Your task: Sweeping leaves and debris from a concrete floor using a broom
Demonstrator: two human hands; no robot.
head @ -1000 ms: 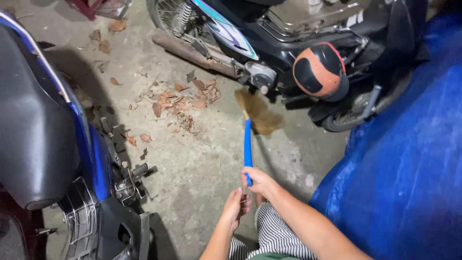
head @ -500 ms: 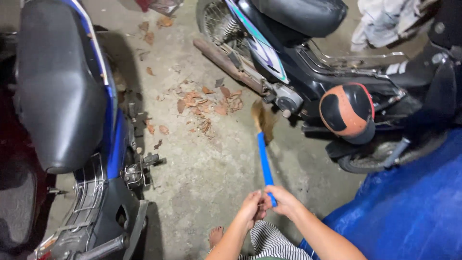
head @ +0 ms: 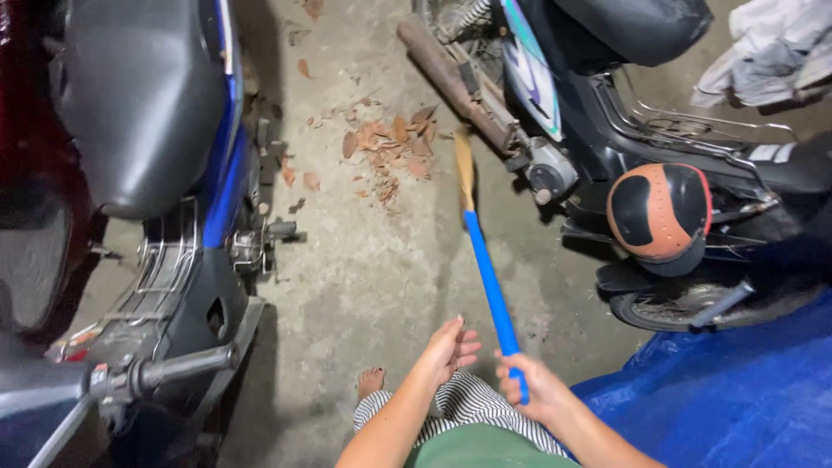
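While your right hand (head: 530,387) wraps tight round the bottom of the blue broom handle (head: 490,286), your left hand (head: 451,347) sits just beside it, off the handle, fingers loose and half open, holding nothing. The handle runs up and away from your right fist to the straw bristles (head: 464,165), which sit just short of the pile of dry leaves (head: 386,147) on the concrete floor (head: 364,277). A blue motorbike (head: 173,173) stands off to your left, a dark one (head: 607,121) to your right with a helmet (head: 660,215) hung on it
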